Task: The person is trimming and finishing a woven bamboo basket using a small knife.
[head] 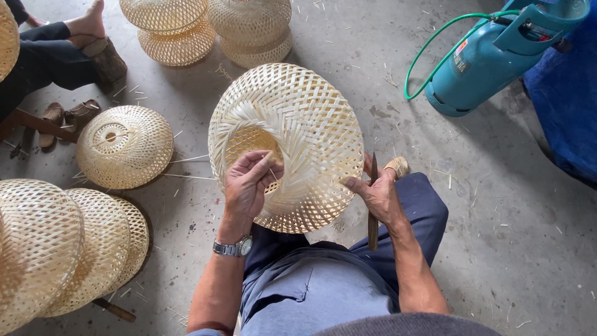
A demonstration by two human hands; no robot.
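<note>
Bamboo weave, pale straw colour: a round woven shade (292,130) sits tilted on the person's lap, opening facing up toward the camera. Left hand (249,183) is at the rim of the centre opening, fingers pinched on a thin strip (272,171) at the shade's inner edge; wristwatch (235,247) on that wrist. Right hand (379,193) presses against the shade's outer lower-right edge, thumb and forefinger touching the weave, while the other fingers are clenched round a dark knife (373,205) that runs upright through the fist, blade above, handle below. Just beyond the right hand a foot in a woven sandal (398,165) pokes out.

Left of the left hand, well apart, one finished shade (124,146) lies on the concrete floor (497,249); nearer the elbow a row of stacked shades (68,242). Past the held shade, more stacked ones (205,28). Far right of the right hand a teal gas cylinder (485,59) with green hose (435,43). Another person's legs (56,50) top left.
</note>
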